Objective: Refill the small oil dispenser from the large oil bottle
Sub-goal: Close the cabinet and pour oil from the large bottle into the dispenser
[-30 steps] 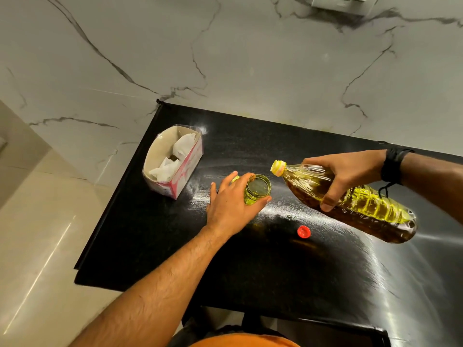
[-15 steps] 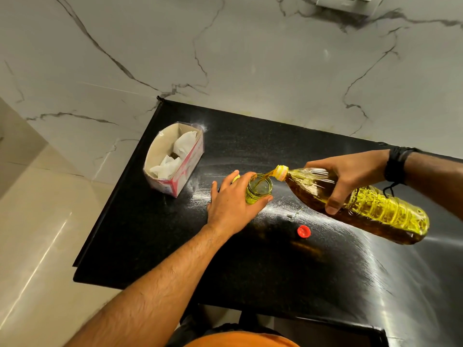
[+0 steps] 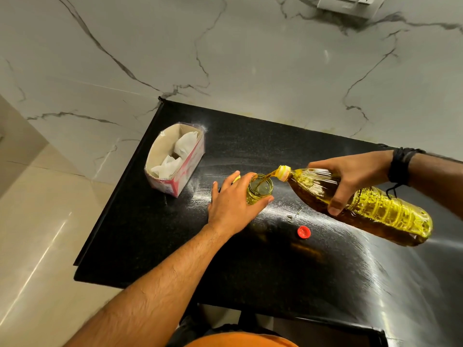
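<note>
Glass, clear and open-mouthed, makes up the small oil dispenser (image 3: 259,190), which stands upright on the black bench (image 3: 275,266) near its middle and is partly filled with yellow oil. It is wrapped from the near side by the left hand (image 3: 231,205), whose grip is closed round its body, thumb on the right side and fingers curled behind. A thin stream of oil (image 3: 265,178) is seen falling into the mouth from the yellow neck of the large oil bottle (image 3: 363,206), which is tilted with its neck down and to the left, just above the dispenser's rim, and its base raised to the right, clear of the bench. The bottle is gripped around its shoulder by the right hand (image 3: 350,180), the thumb pressed on its near side; a dark band (image 3: 399,166) is worn at that wrist. A small red cap (image 3: 304,231) lies on the bench, below the bottle and apart from both hands. Farther left, near the bench's corner, an open cardboard box (image 3: 175,160) holding white paper packets is set. Marble-patterned wall (image 3: 250,58) is seen behind, with a white switch plate (image 3: 348,5) at the top edge
</note>
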